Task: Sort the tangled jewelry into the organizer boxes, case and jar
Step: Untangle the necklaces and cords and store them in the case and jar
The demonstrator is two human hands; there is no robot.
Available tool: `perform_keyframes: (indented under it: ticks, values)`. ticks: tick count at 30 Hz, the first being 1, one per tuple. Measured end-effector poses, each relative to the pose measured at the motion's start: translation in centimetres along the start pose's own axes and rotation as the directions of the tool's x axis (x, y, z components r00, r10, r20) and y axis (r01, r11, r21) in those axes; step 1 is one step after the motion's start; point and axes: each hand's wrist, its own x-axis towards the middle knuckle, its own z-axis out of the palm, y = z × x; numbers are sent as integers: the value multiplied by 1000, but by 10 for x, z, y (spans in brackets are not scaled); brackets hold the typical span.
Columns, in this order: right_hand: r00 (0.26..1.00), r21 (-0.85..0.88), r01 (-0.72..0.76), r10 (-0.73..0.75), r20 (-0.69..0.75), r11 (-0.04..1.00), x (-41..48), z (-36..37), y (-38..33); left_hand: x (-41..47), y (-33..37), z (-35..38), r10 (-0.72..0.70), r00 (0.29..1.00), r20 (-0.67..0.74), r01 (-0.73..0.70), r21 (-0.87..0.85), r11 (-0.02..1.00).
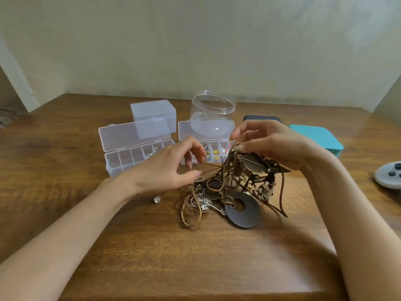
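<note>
A tangle of brown leather cords, metal rings and pendants [219, 192] lies at the middle of the wooden table [195, 257]. My right hand [271, 146] grips the upper part of the tangle and holds it lifted, with a round bronze pendant [253, 164] under its fingers. A large dark ring pendant [242, 209] hangs down onto the table. My left hand [171, 168] hovers just left of the tangle, fingers loosely curled, thumb near thin rings; no grip shows. Two clear organizer boxes [134, 153] [217, 146] stand open behind. A clear jar [213, 111] stands behind them.
A closed clear plastic box [154, 111] sits at the back left. A dark case [262, 119] and a teal box [316, 137] lie behind my right hand. A grey dish with dark beads [390, 174] is at the right edge. A small clear bead [157, 199] lies under my left wrist.
</note>
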Motion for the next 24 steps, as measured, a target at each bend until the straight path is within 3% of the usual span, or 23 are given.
perform_keyframes:
  ticks: [4,7,9,11,13,15,17,20,24]
  values:
    - [998,-201,58,-63,-15,978,3,15,-1,9,12,-3,43,987,-152,-46,-13,999]
    - [996,-302,84,-82,21,950,6,32,2,21,25,-10,-10,997,-82,28,227,974]
    - [995,-306,69,-45,84,950,6,38,5,30,26,-9,-94,993,-69,111,315,943]
    - [982,-215,18,24,189,976,3,39,3,35,24,-2,-108,982,-153,146,271,951]
    - [968,-163,-15,55,245,987,-2,34,-1,34,17,11,3,961,-277,71,258,963]
    - [989,-190,10,19,150,982,-2,23,-4,31,11,18,137,944,-301,-30,335,942]
    - [998,-283,42,-53,-32,958,-1,10,-2,29,4,20,167,962,-217,-81,358,930]
    - [971,-480,-3,-112,-211,877,3,-5,8,29,-2,17,68,998,3,-62,451,890]
    - [985,-601,-68,-41,-166,796,4,-9,23,26,4,11,-41,990,132,-18,416,909]
